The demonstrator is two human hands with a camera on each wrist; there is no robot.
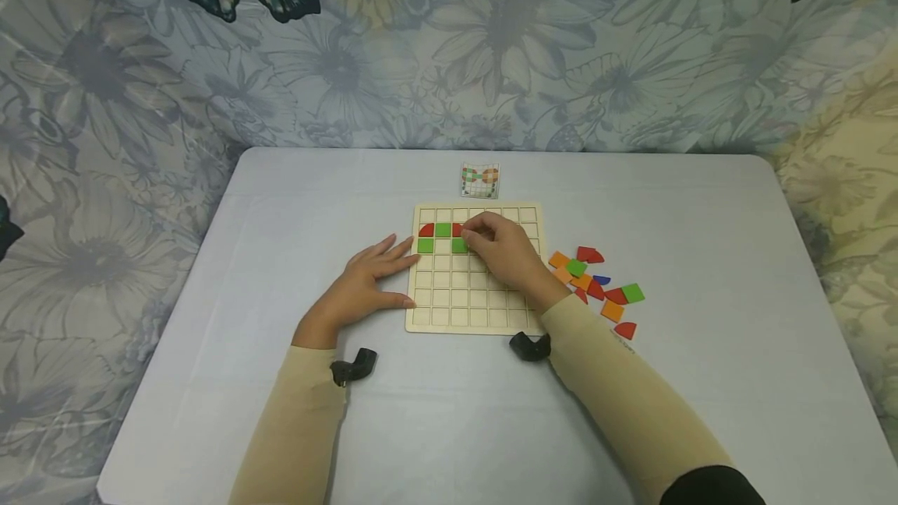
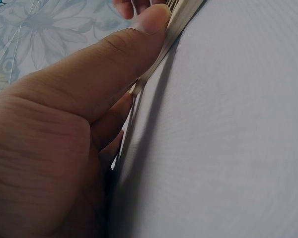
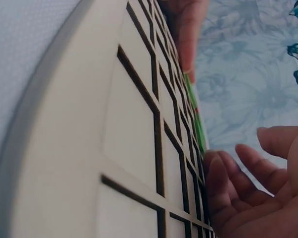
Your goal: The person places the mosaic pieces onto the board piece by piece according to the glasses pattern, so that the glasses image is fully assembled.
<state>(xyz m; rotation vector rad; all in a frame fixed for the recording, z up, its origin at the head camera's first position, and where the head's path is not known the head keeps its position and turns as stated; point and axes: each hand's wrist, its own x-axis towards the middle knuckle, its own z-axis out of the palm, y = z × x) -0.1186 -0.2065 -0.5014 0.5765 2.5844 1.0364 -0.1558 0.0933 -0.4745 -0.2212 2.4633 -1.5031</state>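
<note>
A square wooden grid board (image 1: pixel 449 318) lies on the table. Along its left edge rests my left hand (image 1: pixel 361 287), fingers spread; the left wrist view shows the thumb (image 2: pixel 151 22) against the board's side. Over the upper part of the board, my right hand (image 1: pixel 501 248) pinches a red quarter-round tile (image 1: pixel 457 230) at its right side, in a cell of the grid. Its fingertips partly cover that tile and the green tile (image 1: pixel 458 245) below. Further left sit another red quarter-round tile (image 1: pixel 426 231), a green square (image 1: pixel 443 230) and a second green square (image 1: pixel 425 245).
Right of the board lies a loose scatter of tiles: orange squares (image 1: pixel 613 311), green squares (image 1: pixel 633 292), red quarter-rounds (image 1: pixel 625 330) and a blue piece (image 1: pixel 601 280). A small pattern card (image 1: pixel 480 181) lies beyond the board's far edge. Patterned cloth (image 1: pixel 491 45) hangs behind the white table (image 1: pixel 337 185).
</note>
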